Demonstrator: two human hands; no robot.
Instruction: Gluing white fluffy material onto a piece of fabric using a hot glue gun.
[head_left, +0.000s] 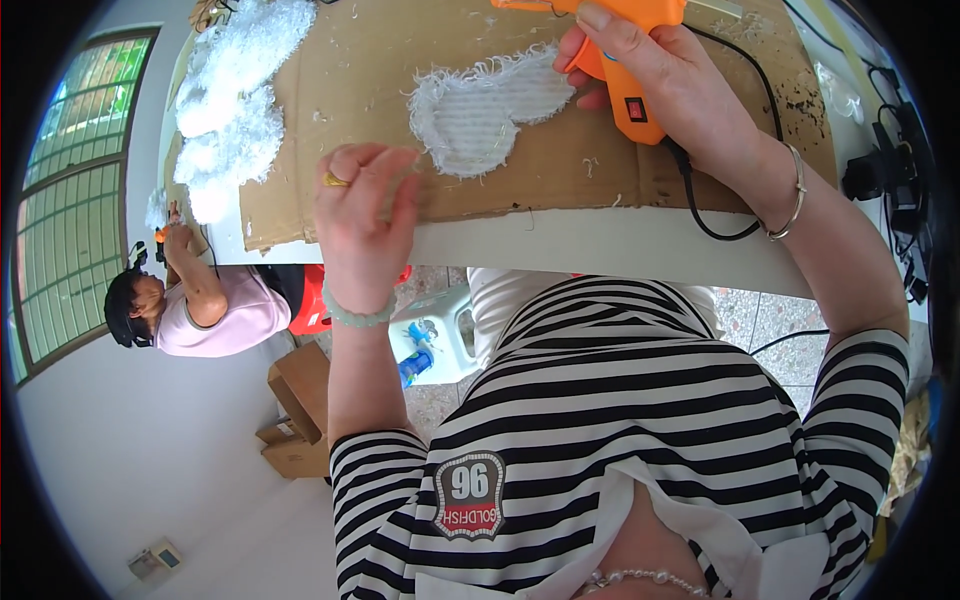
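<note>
My right hand [690, 90] grips an orange hot glue gun [640, 110] with a red switch at the butt of its handle; a black cord runs from it. Below the gun's nozzle side lies a whitish, roughly heart-shaped piece [470, 115] with a ribbed face and frayed, stringy edges. Its right end comes close to my right fingertips; whether they touch cannot be told. My left hand [365, 215] hovers over the cardboard's front edge, just left of that piece. Its fingers are curled in and slightly blurred, and whatever they hold, if anything, is hidden.
A brown cardboard sheet [340, 90] covers much of the white table [600, 235]. Fluffy white shredded strands [235, 110] heap at the left. Black cords and plugs [870, 175] crowd the right edge. Another person [220, 315] works at the far left, near cardboard boxes [300, 410].
</note>
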